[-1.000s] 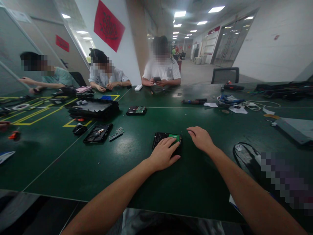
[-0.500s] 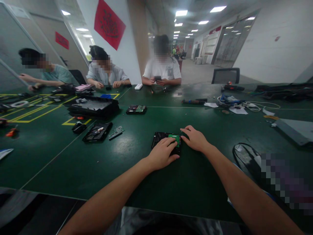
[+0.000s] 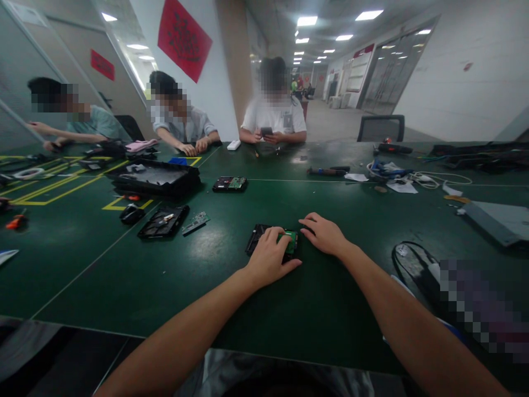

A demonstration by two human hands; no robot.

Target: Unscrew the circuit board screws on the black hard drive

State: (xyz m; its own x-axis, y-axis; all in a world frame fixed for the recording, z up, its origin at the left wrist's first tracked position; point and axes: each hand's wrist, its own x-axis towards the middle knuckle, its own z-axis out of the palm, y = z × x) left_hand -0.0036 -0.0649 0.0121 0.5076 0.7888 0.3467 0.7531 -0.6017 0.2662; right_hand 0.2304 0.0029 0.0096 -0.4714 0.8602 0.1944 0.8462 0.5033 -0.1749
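Left hand (image 3: 270, 256) fingers flat on drive (image 3: 257, 238), right hand (image 3: 324, 234) open at its 3 o'clock edge; pressing may crack the board (image 3: 290, 241)

No writing is legible. Far beyond the left grip (image 3: 270, 255), a red wall hanging (image 3: 182, 38) bears dark characters too blurred to read; a smaller red sign (image 3: 102, 64) likewise.

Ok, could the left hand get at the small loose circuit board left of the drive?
Probably yes: the left hand rests on the hard drive, and only bare table mat lies between it and the circuit board, nothing standing in the way.
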